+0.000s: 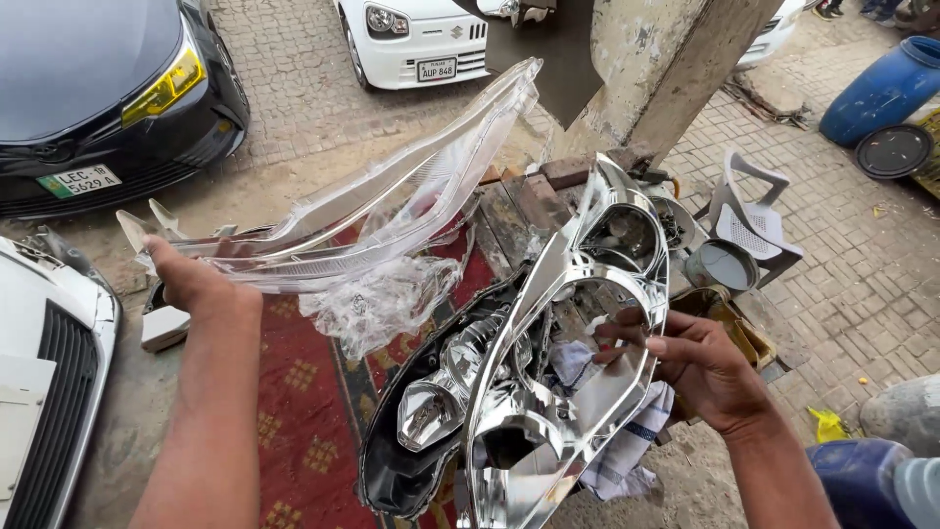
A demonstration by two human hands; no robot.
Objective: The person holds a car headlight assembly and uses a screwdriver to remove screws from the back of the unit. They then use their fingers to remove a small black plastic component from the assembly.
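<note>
Nearest the lens, the right hand (707, 367) pinches the chrome reflector bezel (548, 392) by its inner rim, tilting it up over the black headlamp housing (411, 460) on the red patterned mat (304, 411). Off to the side, well apart, the left hand (186, 279) grips the clear headlamp lens (392, 201) at its end, raised above the mat with plastic film hanging beneath. Judging by this, the lamp is already taken apart: lens off, bezel lifted; the housing with its bulbs stays unassembled. Parked cars (98, 88) stand beyond.
</note>
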